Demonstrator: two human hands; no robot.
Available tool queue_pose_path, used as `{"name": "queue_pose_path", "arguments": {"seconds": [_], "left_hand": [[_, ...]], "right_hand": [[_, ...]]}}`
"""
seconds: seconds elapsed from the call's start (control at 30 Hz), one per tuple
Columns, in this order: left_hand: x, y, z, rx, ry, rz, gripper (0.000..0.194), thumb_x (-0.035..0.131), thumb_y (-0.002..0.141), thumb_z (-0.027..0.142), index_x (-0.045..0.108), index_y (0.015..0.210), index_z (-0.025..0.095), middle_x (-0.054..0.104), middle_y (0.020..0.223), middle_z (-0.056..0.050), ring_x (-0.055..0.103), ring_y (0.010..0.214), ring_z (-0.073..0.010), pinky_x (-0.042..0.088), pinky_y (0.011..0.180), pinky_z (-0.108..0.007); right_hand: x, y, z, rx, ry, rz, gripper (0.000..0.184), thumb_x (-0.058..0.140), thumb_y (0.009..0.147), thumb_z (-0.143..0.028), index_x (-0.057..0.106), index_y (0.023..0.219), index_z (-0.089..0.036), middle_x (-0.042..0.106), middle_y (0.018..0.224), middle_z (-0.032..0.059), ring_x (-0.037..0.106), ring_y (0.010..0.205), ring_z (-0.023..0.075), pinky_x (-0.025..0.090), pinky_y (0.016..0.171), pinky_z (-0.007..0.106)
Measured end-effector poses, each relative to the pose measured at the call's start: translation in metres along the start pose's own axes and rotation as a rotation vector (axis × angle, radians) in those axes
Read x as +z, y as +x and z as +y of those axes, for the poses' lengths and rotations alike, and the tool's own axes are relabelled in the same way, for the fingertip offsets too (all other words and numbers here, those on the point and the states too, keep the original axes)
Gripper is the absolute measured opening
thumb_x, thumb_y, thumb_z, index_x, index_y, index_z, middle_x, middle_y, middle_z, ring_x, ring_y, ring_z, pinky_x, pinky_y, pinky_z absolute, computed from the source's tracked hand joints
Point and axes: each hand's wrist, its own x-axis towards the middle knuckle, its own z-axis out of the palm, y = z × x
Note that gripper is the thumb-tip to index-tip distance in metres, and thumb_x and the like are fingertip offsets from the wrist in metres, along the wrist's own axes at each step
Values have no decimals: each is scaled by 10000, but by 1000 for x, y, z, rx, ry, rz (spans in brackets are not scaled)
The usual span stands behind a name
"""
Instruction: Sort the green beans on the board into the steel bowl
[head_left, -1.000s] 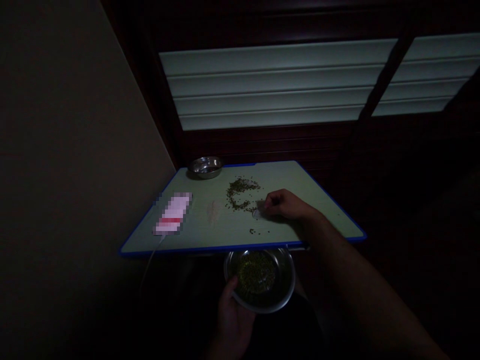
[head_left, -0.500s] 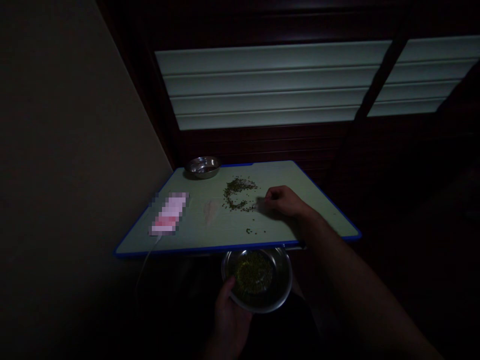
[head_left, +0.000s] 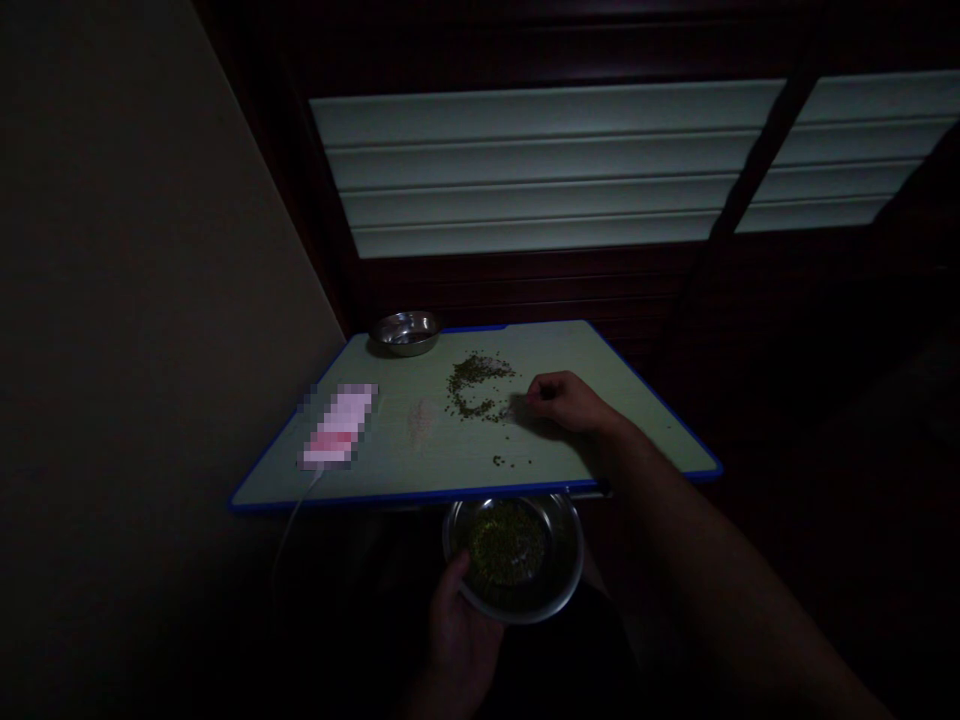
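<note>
My left hand [head_left: 465,635] grips the near left side of a metal bowl [head_left: 568,590], thumb over the rim. Small green beans [head_left: 510,545] cover much of the bowl's floor. The bowl is just below the near edge of a pale green board [head_left: 600,350] with a blue rim. Over the right half of the board, my right hand [head_left: 566,400] is closed, with the fingertips pinched together; what they hold, if anything, is too dark to make out. Left of those fingers, more green beans [head_left: 472,375] lie scattered in a curve, and a few sit nearer the front edge.
A second metal bowl [head_left: 406,335] stands at the board's far left corner. A blurred-out phone [head_left: 341,425] with a white cable [head_left: 296,510] lies on the left. A small pale patch [head_left: 421,420] lies between phone and beans. Beyond the board are dark panels with pale slats [head_left: 540,170].
Hardly anything differs. My right hand stays in nearly the same spot with its fingers pinched, and my left hand keeps the bowl in place.
</note>
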Motion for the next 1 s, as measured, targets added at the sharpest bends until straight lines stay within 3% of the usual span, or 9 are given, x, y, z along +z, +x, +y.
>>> {"name": "queue_pose_path", "arguments": {"seconds": [0.13,0.4,0.67,1.0], "left_hand": [[0,1,0,-1,3,-11,266,519,893,243,720,1060,195,786,915,-65,713,953,-239,511,954,-453],[-5,1,0,6,-6,-35,255,536,886,230,730,1050,215,789,914,-59,719,934,-236,512,951,-451],[-5,3,1,-6,2,-26,249,523,896,244,740,1013,212,791,911,-57,720,932,-226,512,956,-438],[-7,3,-1,5,-11,-48,258,566,874,254,729,1070,216,789,967,-59,714,954,-241,491,979,-466]], "right_hand": [[2,1,1,2,-16,-8,165,682,606,-295,582,626,-165,551,597,-8,454,557,111,350,549,269],[2,0,-4,37,-102,97,104,641,615,-253,599,632,-159,549,589,-8,448,563,112,339,539,264],[6,-3,-7,9,0,-35,186,700,617,-308,578,621,-167,555,602,-2,460,564,113,359,560,275],[7,0,-1,-27,-24,4,157,678,638,-284,575,627,-166,555,606,-6,454,578,108,373,569,267]]}}
